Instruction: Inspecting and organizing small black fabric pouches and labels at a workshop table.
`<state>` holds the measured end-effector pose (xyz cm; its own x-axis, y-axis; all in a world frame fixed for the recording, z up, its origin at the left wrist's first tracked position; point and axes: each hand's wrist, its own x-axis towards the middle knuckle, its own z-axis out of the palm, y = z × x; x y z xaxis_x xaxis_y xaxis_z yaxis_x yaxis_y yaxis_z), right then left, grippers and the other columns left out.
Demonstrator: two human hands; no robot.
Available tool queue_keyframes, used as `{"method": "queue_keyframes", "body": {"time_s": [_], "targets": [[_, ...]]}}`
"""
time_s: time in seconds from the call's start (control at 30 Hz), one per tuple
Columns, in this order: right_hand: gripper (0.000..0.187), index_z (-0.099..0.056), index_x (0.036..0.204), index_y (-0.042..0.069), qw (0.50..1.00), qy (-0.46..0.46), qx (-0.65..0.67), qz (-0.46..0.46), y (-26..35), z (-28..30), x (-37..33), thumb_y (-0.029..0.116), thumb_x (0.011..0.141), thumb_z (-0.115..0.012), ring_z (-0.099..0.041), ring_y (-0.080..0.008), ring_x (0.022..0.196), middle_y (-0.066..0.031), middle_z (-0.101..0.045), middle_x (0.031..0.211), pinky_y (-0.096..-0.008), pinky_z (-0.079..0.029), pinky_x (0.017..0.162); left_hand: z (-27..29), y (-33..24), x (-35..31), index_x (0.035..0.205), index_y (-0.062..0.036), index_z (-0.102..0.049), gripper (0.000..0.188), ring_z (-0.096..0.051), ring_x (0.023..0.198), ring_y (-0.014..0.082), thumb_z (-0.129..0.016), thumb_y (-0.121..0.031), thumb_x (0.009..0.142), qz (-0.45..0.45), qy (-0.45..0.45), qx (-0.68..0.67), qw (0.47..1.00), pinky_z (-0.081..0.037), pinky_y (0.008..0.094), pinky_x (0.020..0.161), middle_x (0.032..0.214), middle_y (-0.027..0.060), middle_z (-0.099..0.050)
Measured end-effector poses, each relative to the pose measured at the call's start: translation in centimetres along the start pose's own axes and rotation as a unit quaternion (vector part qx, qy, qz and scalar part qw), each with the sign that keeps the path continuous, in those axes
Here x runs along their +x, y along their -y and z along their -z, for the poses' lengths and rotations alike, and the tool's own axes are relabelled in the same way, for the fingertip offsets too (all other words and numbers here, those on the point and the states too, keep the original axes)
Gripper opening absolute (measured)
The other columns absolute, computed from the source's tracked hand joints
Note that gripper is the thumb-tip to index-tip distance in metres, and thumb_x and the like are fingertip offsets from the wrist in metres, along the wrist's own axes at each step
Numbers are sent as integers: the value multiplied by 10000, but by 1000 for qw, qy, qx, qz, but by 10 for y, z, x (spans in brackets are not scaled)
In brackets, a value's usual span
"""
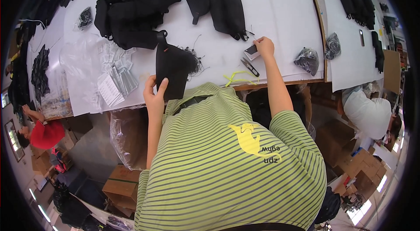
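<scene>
My left hand (155, 90) grips a flat black fabric pouch (175, 73) by its lower edge, thumb on top, at the front of the white table. My right hand (265, 47) is closed in a pinch at a small black-and-white card (251, 52), which looks like a hang tag. A thin dark cord end sticks up just beyond its fingers. Thread snips (250, 67) lie below the card. A tangle of black strings (192, 61) spreads beside the pouch's right edge.
A heap of black bags (135, 8) lies at the far left, with two black pouches (227, 14) right of it. Printed cards (118, 84) and small white packets (114, 56) sit left. A bagged black bundle (307, 61) is at right; yellow cord (240, 76) lies near the edge.
</scene>
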<state>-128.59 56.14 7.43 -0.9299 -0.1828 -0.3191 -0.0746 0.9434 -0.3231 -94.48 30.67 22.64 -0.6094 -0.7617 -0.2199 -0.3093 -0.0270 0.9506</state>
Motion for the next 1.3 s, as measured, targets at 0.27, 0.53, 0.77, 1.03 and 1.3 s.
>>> {"method": "queue_keyframes", "body": {"time_s": [0.27,0.53,0.77,1.03,1.3], "targets": [[244,-604,884,91,967,-246,-26,61,-13,-20,-40,289,769,-687,-519,-290,880,-98,-565,906,-404,-417,773,-1,0,6,900,27,-587,253,-494,844,132,-686,-191,818,-22,2,1,1000,-376,257,828,847,37,-575],[170,-558,812,72,949,-300,51,86,-17,-24,-40,231,845,-609,-536,-298,787,-118,-589,834,-405,-422,713,-7,-3,6,933,19,-588,295,-517,945,211,-702,-215,795,-112,-32,133,984,-379,309,863,978,89,-587],[189,-528,805,31,914,-274,299,20,39,7,-62,194,887,-580,-485,-231,472,-81,-586,609,-352,-387,498,2,-25,3,1001,0,-559,263,-528,966,230,-654,-166,822,-156,-59,306,937,-389,328,862,966,99,-599],[125,-586,875,74,745,272,592,140,155,59,-143,182,864,-648,-427,-15,575,37,-537,657,-175,-304,498,2,-30,8,1059,-13,-522,262,-543,865,139,-621,-64,821,-65,184,35,980,-416,258,808,905,48,-593],[133,-557,884,55,667,408,601,163,204,32,-210,165,875,-631,-460,-33,565,28,-540,641,-182,-328,524,-11,-35,-1,1019,-35,-504,221,-543,878,113,-627,-44,836,-65,69,-115,989,-415,235,813,934,37,-568]]}}
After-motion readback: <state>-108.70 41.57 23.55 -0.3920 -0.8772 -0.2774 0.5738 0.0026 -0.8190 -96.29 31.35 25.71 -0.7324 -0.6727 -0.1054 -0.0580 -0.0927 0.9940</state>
